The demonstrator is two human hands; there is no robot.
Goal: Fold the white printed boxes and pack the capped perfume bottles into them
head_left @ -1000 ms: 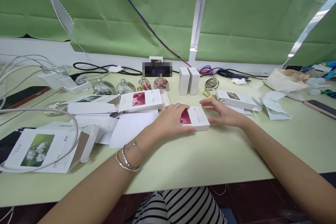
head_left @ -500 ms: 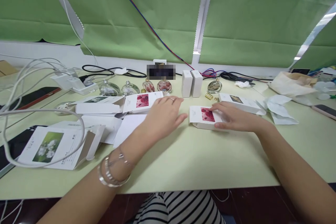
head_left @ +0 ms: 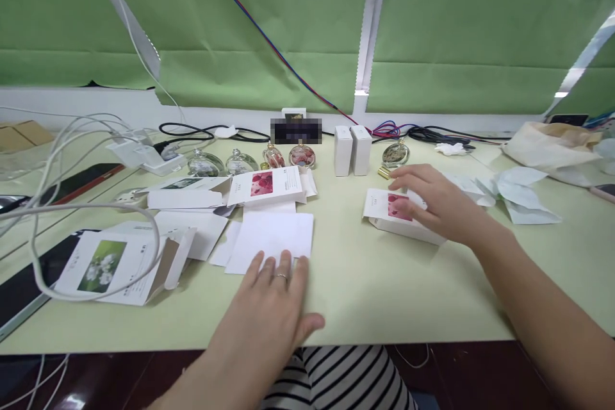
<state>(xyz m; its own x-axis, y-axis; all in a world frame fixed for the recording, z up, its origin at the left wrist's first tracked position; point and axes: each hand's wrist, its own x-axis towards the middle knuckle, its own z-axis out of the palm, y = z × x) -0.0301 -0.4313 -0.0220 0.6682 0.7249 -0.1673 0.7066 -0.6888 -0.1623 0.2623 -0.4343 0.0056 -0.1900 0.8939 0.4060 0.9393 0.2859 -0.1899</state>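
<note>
My left hand (head_left: 271, 307) lies palm down with its fingers spread. Its fingertips touch the near edge of a white folded card (head_left: 276, 237). On the right, my right hand (head_left: 435, 205) is over a white printed box (head_left: 384, 218) with a pink flower picture, fingers bent and apart, covering its right part. Behind the card lies another white box with a pink flower picture (head_left: 283, 184), its flap raised at the right end. A round glass bottle (head_left: 396, 154) and a small gold cap (head_left: 384, 173) are just beyond my right hand.
Two white boxes (head_left: 343, 152) stand upright at the back. Several round glass bottles (head_left: 302, 157) stand left of them. An opened box with white flowers (head_left: 103, 266) lies at left under a white cable (head_left: 156, 230). Crumpled white paper (head_left: 521, 195) lies at right.
My left hand has drawn back from the far pink-flower box to the white card nearer me. The near pink-flower box has shifted a little right, and my right hand's fingers have lifted and spread.
</note>
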